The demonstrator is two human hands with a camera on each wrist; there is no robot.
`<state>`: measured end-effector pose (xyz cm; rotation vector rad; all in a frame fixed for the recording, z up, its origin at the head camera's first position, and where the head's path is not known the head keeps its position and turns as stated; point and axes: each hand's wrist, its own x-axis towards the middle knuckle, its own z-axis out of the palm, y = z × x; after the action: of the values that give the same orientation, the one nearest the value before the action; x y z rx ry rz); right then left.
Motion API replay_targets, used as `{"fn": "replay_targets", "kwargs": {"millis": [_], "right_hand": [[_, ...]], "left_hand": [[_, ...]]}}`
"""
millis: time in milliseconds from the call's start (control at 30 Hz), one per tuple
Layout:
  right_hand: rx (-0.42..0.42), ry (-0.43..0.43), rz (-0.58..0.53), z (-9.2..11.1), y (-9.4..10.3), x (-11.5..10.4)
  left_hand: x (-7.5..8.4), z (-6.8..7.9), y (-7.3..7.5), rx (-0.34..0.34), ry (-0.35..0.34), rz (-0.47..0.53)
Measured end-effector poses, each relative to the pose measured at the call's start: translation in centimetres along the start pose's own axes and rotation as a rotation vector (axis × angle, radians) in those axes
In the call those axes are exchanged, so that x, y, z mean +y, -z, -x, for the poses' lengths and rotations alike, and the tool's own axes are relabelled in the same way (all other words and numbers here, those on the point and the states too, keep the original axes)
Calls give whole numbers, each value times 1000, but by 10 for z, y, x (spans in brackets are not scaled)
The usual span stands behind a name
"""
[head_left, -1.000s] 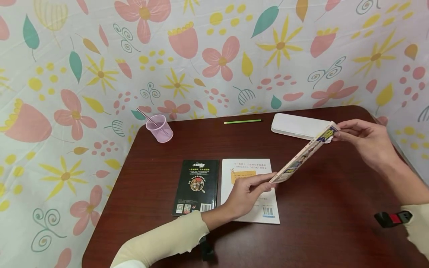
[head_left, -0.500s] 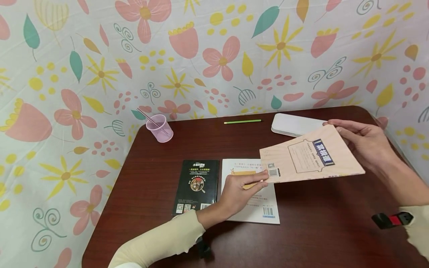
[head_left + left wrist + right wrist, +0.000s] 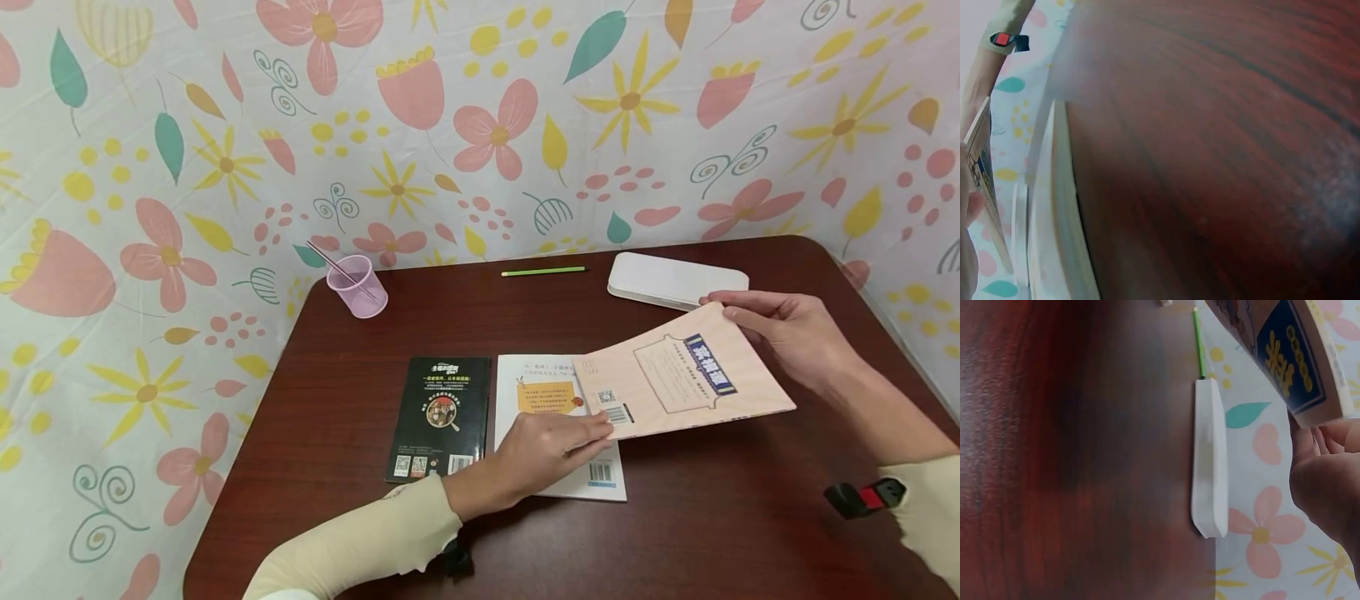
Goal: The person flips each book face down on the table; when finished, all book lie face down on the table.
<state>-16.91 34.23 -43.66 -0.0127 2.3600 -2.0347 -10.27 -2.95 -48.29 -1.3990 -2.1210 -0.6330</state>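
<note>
Both hands hold a beige book (image 3: 660, 375) tilted above the table, its back cover with a blue title block facing up. My left hand (image 3: 540, 446) grips the lower left corner near the barcode, fingers on top. At the far right corner, my right hand (image 3: 787, 329) pinches the book's edge. Below the held book's left end lies a white book (image 3: 512, 396), partly covered by it and by the left hand. A black book (image 3: 427, 425) lies left of the white one. In the right wrist view, the held book's blue and yellow cover print (image 3: 1291, 356) shows beside the hand.
A white case (image 3: 667, 279) lies at the back right, just beyond the right hand. A green pencil (image 3: 543, 272) rests near the back edge. The lilac cup (image 3: 366, 300) with a thin stick stands at the back left. Floral cloth (image 3: 480, 125) hangs behind the table.
The book has turned from nearly edge-on to showing its back cover, then lowered and shifted left over the white book. The right hand moved left and down with it.
</note>
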Motion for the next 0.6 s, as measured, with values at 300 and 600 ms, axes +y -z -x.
{"fn": "replay_targets", "kwargs": {"millis": [300, 600], "right_hand": [[-17, -37, 188, -3, -4, 16], [-35, -10, 265, -9, -4, 34]], "left_hand": [[12, 4, -12, -81, -88, -96], [16, 6, -28, -136, -122, -178]]}}
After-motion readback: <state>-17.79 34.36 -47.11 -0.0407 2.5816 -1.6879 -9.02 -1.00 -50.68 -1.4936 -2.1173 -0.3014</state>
